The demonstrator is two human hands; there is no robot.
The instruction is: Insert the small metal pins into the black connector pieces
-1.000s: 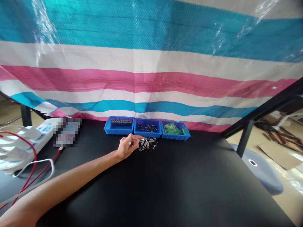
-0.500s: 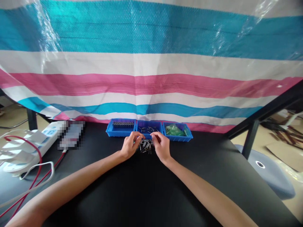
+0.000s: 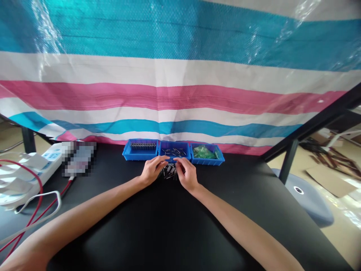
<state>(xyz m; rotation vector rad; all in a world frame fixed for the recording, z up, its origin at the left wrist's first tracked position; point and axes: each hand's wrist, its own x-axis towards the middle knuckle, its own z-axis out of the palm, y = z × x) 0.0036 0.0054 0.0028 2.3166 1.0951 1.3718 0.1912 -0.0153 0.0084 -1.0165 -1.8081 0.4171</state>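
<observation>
A small pile of thin metal pins and short grey pieces [image 3: 169,171] lies on the black table, between my two hands. My left hand [image 3: 152,171] is at the pile's left side, fingers stretched inward and thumb a little apart from them. Opposite it, my right hand [image 3: 187,174] arches over the pile's right edge with its index finger reaching inward and thumb apart. I see nothing held in either hand. Just beyond the fingertips stands the middle blue bin [image 3: 187,159], with loose dark pins [image 3: 177,152] scattered on its floor.
The left blue bin [image 3: 140,156] holds a row of small metal cylinders [image 3: 143,145]; the right blue bin [image 3: 207,162] holds green pieces [image 3: 203,152]. A white power strip [image 3: 46,160] with cables and a blurred device [image 3: 79,158] lie left. A striped sheet [image 3: 158,98] hangs behind.
My fingers have loosened from a pinched pose and stretched out over the pile. The whole view has shifted slightly, so the bins sit a bit further left and higher.
</observation>
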